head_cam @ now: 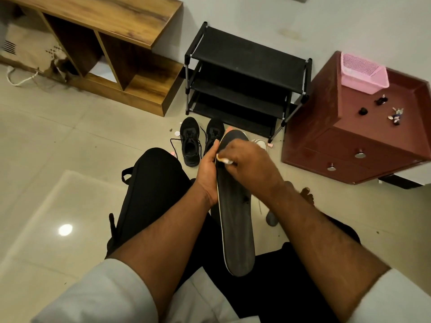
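The left hand (206, 171) grips the insole (236, 229) near its far end, long axis running back toward the body; the right hand (251, 159) pinches a wipe (225, 160) against it

The small white thing (225, 161) pinched by the right hand (250, 159) is mostly hidden by the fingers and cannot be identified. The black shoe (214, 132) beside the insole (235, 220) is partly masked by it and by the left hand (207, 170). The red cabinet (345, 145) is cut by the right edge, and the small items (395, 115) on it are too small to be named.
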Demonstrator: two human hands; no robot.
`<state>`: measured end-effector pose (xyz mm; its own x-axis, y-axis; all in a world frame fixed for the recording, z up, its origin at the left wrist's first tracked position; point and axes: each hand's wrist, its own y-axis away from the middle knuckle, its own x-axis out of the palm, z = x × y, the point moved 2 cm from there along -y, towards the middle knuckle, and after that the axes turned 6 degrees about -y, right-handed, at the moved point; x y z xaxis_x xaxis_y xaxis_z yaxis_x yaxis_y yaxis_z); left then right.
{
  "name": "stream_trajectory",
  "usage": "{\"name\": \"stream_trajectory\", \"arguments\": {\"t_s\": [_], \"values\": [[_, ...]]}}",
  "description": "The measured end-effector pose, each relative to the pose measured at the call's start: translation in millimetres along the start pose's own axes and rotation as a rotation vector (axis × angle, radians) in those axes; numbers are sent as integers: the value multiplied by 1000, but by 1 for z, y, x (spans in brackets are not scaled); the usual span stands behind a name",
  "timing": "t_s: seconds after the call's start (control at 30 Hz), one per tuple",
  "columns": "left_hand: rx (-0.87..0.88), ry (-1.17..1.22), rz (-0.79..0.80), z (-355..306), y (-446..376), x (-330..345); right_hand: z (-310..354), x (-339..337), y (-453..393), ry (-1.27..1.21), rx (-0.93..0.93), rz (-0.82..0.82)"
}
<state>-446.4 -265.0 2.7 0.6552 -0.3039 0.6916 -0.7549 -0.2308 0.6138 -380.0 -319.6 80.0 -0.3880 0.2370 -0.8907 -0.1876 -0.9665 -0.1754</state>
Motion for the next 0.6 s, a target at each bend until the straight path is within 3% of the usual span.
{"name": "stream_trajectory", "arguments": {"t_s": [0.2, 0.37, 0.6], "values": [[7, 23, 47, 3, -6, 2, -8, 1, 3, 49, -11, -15], [-16, 33, 110, 3, 1, 9, -29, -18, -23, 161, 113, -106], [23, 40, 46, -1, -2, 7, -27, -16, -25, 105, 159, -113]]}}
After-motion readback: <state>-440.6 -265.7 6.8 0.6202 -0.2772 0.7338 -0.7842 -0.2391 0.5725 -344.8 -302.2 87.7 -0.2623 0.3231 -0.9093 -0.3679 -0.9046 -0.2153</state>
